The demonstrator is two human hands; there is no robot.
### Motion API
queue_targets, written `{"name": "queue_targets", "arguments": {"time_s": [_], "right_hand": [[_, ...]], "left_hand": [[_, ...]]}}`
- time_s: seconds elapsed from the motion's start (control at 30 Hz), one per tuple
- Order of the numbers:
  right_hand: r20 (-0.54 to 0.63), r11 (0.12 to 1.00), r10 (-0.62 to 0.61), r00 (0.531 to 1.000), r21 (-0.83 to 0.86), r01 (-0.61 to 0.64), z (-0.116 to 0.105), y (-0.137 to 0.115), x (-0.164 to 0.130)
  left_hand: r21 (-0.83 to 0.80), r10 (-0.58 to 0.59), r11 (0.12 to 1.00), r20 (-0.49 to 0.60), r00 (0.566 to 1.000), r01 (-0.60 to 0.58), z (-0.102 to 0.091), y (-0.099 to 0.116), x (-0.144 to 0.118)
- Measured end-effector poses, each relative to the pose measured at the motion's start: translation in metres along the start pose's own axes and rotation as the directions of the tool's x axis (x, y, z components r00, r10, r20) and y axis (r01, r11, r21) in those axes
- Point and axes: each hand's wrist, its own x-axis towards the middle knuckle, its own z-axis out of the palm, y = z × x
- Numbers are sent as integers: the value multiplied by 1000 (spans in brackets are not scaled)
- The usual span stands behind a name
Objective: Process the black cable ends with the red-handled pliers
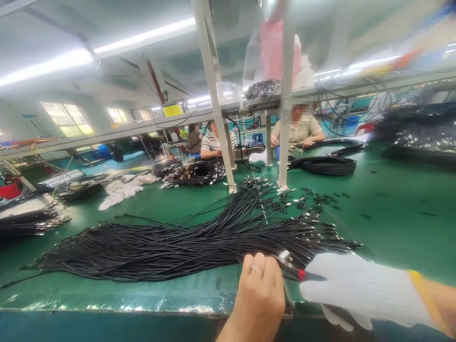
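Both hands work at the near edge of the green workbench (pixel 392 209), just in front of the big fan of black cables (pixel 185 242). The bare left hand (pixel 258 294) is curled, thumb and forefinger pinched on one cable end (pixel 285 258) with a silvery metal tip, probably lifted out of the fan so that it can be handled alone. The right hand (pixel 351 289), in a white knit glove with a yellow cuff, is closed around a slim tool with a red collar (pixel 302 274) whose point meets that same cable end; how the gloved fingers sit beneath cannot be seen. The glove on the tool hand alone suggests the bare fingers are kept for finer feel.

Beyond the fan, a white frame post (pixel 217 104) rises from the bench and carries an overhead rail with a plastic bag (pixel 270 57) on it. Small dark offcuts (pixel 320 197) lie scattered right of the post. Left of it lie white rags (pixel 123 187) and more cable bundles (pixel 194 173). Behind the post, seated people in striped shirts (pixel 297 130) work at coiled cables (pixel 324 164). Fluorescent tubes (pixel 142 35) and bright windows (pixel 67 118) light the hall.
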Motion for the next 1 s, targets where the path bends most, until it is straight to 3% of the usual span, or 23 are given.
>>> {"name": "queue_targets", "arguments": {"time_s": [0.07,0.1,0.17,0.2,0.23,0.3,0.33,0.4,0.53,0.6,0.67,0.73,0.8,0.83,0.9,0.97,1.0], "right_hand": [[235,995,64,970,55,-79,-10,-10,-2],[265,993,99,959,34,-112,-14,-17,-4],[129,989,115,985,-107,-101,-17,-29,-8],[28,975,98,995,-205,-90,-16,-34,-9],[-61,952,70,996,-294,-85,-13,-36,-9],[-157,908,50,986,-405,-110,-4,-34,-7],[-175,901,52,983,-416,-122,2,-31,-5],[-188,925,16,982,-370,-85,11,-23,2],[-258,954,-196,946,-275,122,20,-10,18],[-281,944,-282,917,-254,212,21,-7,27],[-272,932,-334,902,-238,273,20,-6,34],[-258,931,-341,904,-227,287,19,-5,37],[-240,937,-306,921,-249,246,19,-5,35],[-226,938,-274,935,-275,208,18,-5,33],[-183,937,-180,966,-330,111,17,-8,26],[-147,928,-64,987,-373,4,13,-14,18],[-126,924,-13,992,-380,-36,11,-18,15]], "left_hand": [[-42,13,999,-3,1000,-13,0,-4,0],[-86,-18,996,8,1000,19,0,-6,0],[-246,-159,954,74,984,173,-3,-9,2],[-352,-255,889,147,956,291,-5,-11,4],[-456,-345,783,249,905,424,-8,-12,7],[-578,-450,463,499,740,672,-15,-14,15],[-597,-454,290,603,656,748,-19,-16,20],[-617,-406,-27,726,555,787,-22,-21,27],[-535,-235,-572,833,501,622,-18,-31,32],[-431,-146,-721,860,489,543,-14,-35,30],[-371,-98,-774,871,482,513,-13,-39,28],[-412,-119,-724,864,489,553,-13,-42,27],[-535,-209,-503,837,505,679,-14,-42,24],[-592,-274,-316,805,527,741,-13,-41,22],[-640,-402,148,658,637,754,-7,-35,16],[-578,-444,576,372,815,578,2,-27,8],[-492,-428,734,200,881,468,7,-23,4]]}}
